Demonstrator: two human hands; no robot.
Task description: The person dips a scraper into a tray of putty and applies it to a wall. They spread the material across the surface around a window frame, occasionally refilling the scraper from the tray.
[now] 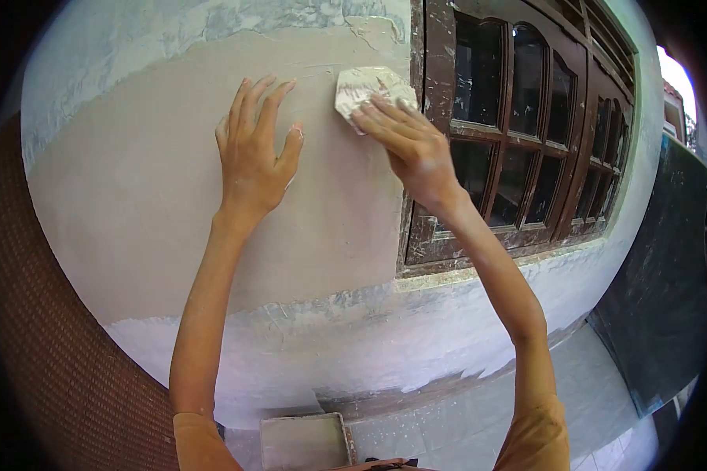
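My right hand [412, 149] presses a flat, pale, putty-smeared scraper [363, 88] against the wall, close to the left edge of the window frame. The fingers lie over the scraper's lower right part. My left hand [255, 149] is raised in front of the wall to the left, fingers spread, with nothing in it and some pale smears on the thumb. Smooth beige putty [149, 180] covers the wall behind both hands. Above and below it the wall shows rough bluish-white patches.
A brown wooden window [504, 133] with dark panes fills the right side. Below, a tray [305, 441] rests near the spotted floor [416, 428]. A woven brown panel [63, 353] stands at the left, a dark sheet [660, 282] at the far right.
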